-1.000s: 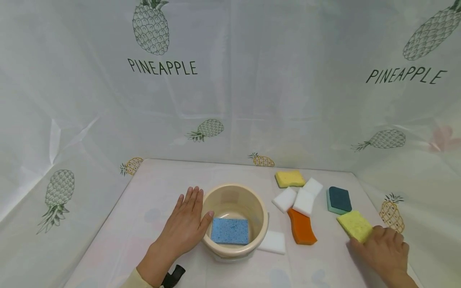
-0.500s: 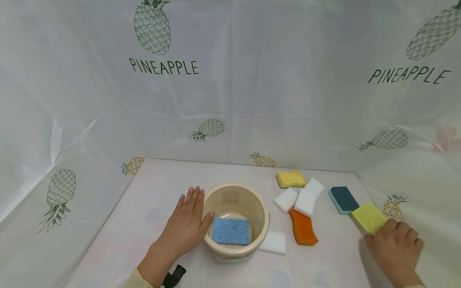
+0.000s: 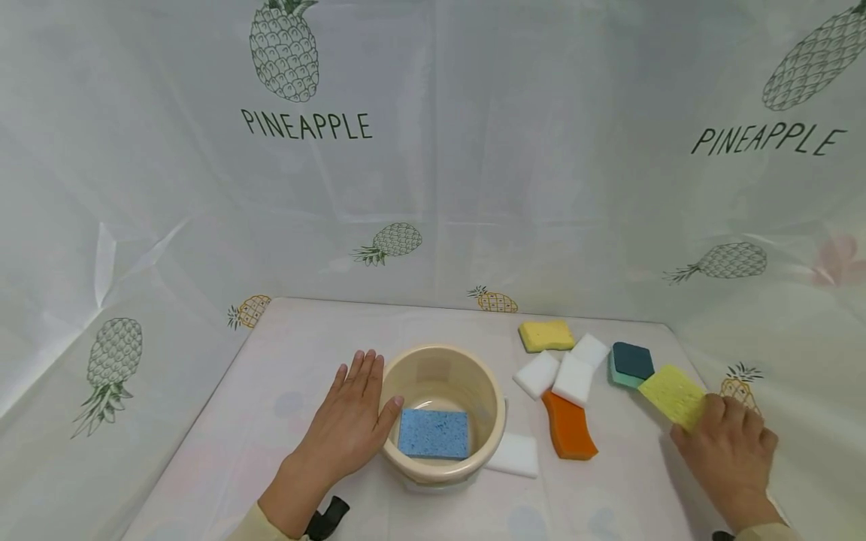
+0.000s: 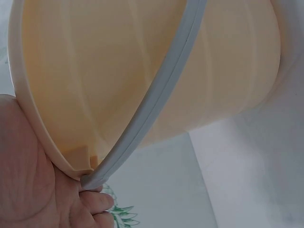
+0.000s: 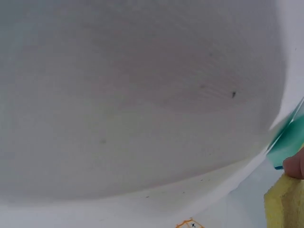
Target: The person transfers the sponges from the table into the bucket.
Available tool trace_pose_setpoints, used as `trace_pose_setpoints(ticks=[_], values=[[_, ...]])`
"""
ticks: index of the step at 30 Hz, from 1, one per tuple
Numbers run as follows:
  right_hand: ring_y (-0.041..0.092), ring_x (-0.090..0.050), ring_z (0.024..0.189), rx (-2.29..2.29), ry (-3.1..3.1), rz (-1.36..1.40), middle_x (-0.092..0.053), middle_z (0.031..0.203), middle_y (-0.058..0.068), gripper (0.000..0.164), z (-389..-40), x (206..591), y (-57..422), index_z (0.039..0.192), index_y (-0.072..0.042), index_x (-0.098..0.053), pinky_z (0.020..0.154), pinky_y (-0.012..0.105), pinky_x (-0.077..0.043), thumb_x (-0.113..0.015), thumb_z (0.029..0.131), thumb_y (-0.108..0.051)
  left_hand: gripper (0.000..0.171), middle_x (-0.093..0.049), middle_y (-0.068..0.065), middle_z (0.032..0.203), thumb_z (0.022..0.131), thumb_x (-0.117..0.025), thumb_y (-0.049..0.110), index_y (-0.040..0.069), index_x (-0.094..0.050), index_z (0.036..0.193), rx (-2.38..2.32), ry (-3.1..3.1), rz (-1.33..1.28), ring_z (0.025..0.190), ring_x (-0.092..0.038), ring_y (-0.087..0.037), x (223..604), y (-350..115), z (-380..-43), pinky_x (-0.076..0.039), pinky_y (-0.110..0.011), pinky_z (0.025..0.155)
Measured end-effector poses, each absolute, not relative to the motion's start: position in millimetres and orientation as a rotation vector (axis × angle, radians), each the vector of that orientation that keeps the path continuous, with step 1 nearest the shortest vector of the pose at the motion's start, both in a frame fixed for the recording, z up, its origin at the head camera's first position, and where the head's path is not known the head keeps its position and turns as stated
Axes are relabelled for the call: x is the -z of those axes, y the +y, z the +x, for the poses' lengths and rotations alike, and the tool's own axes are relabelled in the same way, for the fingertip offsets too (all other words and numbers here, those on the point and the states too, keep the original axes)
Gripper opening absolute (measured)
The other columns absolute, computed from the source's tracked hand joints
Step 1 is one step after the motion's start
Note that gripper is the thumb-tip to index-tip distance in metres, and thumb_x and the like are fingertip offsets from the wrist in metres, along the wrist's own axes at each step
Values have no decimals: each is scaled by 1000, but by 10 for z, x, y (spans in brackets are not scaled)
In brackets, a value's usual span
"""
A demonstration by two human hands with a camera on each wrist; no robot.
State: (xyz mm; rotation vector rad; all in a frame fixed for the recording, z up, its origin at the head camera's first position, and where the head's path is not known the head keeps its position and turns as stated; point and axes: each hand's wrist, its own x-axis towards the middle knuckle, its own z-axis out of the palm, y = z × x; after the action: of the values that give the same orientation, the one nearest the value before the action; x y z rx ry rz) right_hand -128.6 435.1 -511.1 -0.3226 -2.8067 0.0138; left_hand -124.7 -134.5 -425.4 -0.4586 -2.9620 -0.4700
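My left hand (image 3: 345, 428) lies against the left rim of a cream bucket (image 3: 489, 383), fingers straight and thumb over the edge. The left wrist view shows the palm at the rim, beside the end of the grey handle (image 4: 147, 104). Inside the bucket is a blue sponge (image 3: 433, 434). At the far right my right hand (image 3: 731, 451) pinches a thin yellow sponge (image 3: 671, 394) by its near corner. The sponge's far corner overlaps a dark-topped green sponge (image 3: 632, 362) on the table. The right wrist view catches only a fingertip, the yellow sponge (image 5: 285, 204) and the green one (image 5: 289, 142).
An orange curved sponge (image 3: 568, 428) lies between bucket and right hand. Behind it are several white sponges (image 3: 573, 379) and a thicker yellow sponge (image 3: 546, 335). Another white sponge (image 3: 514, 455) sits against the bucket's right side. A pineapple-print sheet (image 3: 433, 173) surrounds the table.
My right hand went right with the yellow sponge, then back left and farther from me. The dark-topped green sponge shifted right, then left and away. The left hand and bucket stayed put.
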Motion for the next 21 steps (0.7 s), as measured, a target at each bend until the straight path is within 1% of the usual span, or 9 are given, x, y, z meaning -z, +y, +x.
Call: trace_pose_setpoints(ticks=[2, 5, 7, 11, 18, 21], values=[[62, -34, 110, -6, -2813, -298, -36, 125, 41, 80, -1308, 5118, 4330, 131, 14, -35, 84, 75, -34, -83, 83, -27, 78, -28, -24, 171, 112, -43, 50, -7, -29, 163, 465, -2964, -459, 162, -20, -39, 4255, -1343, -1252, -17, -59, 131], [63, -32, 117, -7, -2810, -250, -35, 130, 40, 82, -1335, 5136, 4289, 136, 13, -33, 89, 77, -32, -82, 84, -26, 78, -28, -25, 171, 112, -43, 50, -7, -29, 163, 464, -2969, -458, 162, -20, -39, 4256, -1343, -1256, -18, -59, 131], [63, -32, 119, -30, -2789, -206, -36, 132, 39, 82, -1351, 5149, 4264, 138, 13, -33, 90, 77, -30, -82, 84, -25, 78, -27, -25, 171, 112, -43, 50, -7, -28, 163, 466, -2975, -457, 162, -20, -39, 4256, -1344, -1257, -18, -59, 131], [61, -34, 120, -49, -2743, -131, -40, 131, 36, 82, -1383, 5164, 4201, 139, 11, -36, 89, 76, -31, -84, 82, -24, 77, -27, -25, 171, 112, -43, 50, -7, -28, 163, 473, -2977, -456, 162, -20, -39, 4258, -1343, -1260, -18, -59, 131], [59, -35, 123, -25, -2733, -55, -41, 135, 36, 85, -1480, 5125, 4027, 143, 8, -36, 93, 76, -33, -83, 83, -30, 77, -28, -25, 171, 112, -44, 49, -7, -29, 163, 459, -2974, -450, 162, -20, -39, 4269, -1346, -1265, -18, -59, 131], [58, -36, 122, -43, -2712, -12, -43, 135, 35, 85, -1534, 5079, 3933, 142, 8, -38, 92, 74, -34, -83, 82, -31, 78, -27, -25, 171, 112, -43, 50, -7, -29, 163, 454, -2979, -447, 162, -20, -39, 4273, -1344, -1271, -18, -59, 131]])
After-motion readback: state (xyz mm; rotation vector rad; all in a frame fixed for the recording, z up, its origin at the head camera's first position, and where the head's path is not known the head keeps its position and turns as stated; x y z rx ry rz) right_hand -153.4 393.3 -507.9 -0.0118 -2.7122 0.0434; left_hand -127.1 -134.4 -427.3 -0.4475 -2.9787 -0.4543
